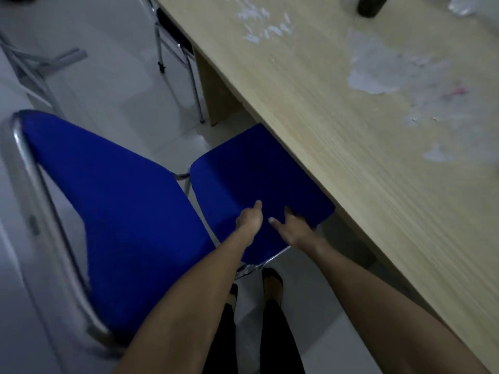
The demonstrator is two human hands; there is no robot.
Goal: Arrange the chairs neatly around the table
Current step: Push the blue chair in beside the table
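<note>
A blue padded chair with a chrome frame stands beside the light wooden table (337,109). Its seat (251,171) is partly tucked under the table's edge, and its backrest (113,206) fills the lower left. My left hand (249,220) grips the seat's near edge, thumb on top and fingers curled under. My right hand (293,229) holds the same edge a little to the right, thumb and a finger lying on the fabric. A second chair (175,47) with chrome legs and a dark seat stands at the table's far corner, mostly hidden under the top.
White torn patches mark the table's surface, and a dark bottle (371,5) stands at its far edge. A metal frame (32,68) stands on the white tiled floor at the upper left. My feet (272,284) are just behind the chair.
</note>
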